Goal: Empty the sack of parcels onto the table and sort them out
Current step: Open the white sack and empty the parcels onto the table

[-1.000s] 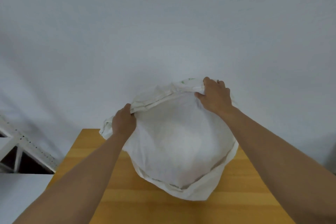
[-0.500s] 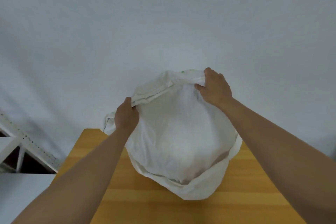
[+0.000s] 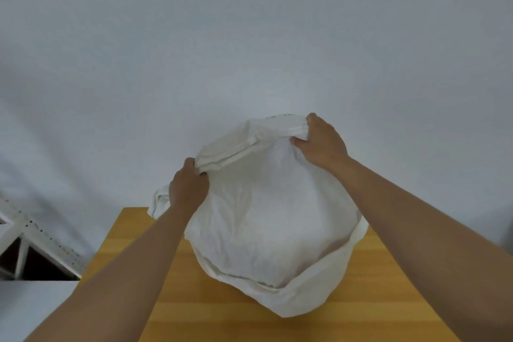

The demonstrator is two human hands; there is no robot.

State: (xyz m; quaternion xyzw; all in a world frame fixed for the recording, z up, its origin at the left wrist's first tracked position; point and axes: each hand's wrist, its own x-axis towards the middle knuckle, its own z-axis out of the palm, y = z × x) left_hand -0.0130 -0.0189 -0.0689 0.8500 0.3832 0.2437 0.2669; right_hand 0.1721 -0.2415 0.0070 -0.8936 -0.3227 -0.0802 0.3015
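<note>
Inspection of the head view. A bulging white woven-plastic sack (image 3: 272, 219) stands on the light yellow wooden table (image 3: 388, 280), filling the centre of the frame from about 6 o'clock up to 12 o'clock. Its lower end is folded outward into a loose cuff that rests on the tabletop; the upper end shows a flat stitched seam.

The left hand (image 3: 188, 189), at roughly 9 o'clock of the sack, has its fingers curled round the near end of that seam. The right hand (image 3: 322, 141), at about 1 o'clock, grips the far end, thumb under the fabric. The hands are well apart, one at each corner. Judgement: the seam is the closed bottom, held at both corners so the load can drop out of the cuffed mouth below.

No parcels are visible; the contents remain hidden by the fabric. Emptying appears to be at an early stage.

Markings: a faint green trace shows at the top edge near 12 o'clock, too small to read. No other writing or brand is legible.

A white perforated metal rack (image 3: 30, 233) stands at 8 o'clock.
</note>
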